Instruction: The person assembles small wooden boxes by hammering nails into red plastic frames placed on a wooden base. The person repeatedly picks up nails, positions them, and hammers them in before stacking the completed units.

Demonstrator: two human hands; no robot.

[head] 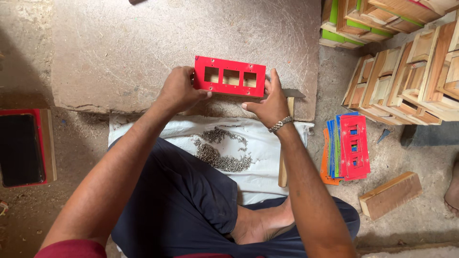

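A red plate with three square cutouts (230, 76) sits on top of a small wooden box, resting on a flat stone slab (143, 48). My left hand (179, 89) grips its left end. My right hand (271, 101), with a metal bracelet at the wrist, holds its right end. Just behind my right hand lies a hammer (285, 143), its wooden handle running toward me and its metal head on the slab. A pile of small metal screws (221, 154) lies on a white sack (267, 167) over my lap.
A stack of red, blue, green and orange cutout plates (348, 148) lies on the ground at right. Stacked wooden boxes (411, 81) fill the upper right. A loose wooden block (391, 193) lies lower right. A red-edged box (24, 148) sits at left. Another person's foot (452, 191) shows at the right edge.
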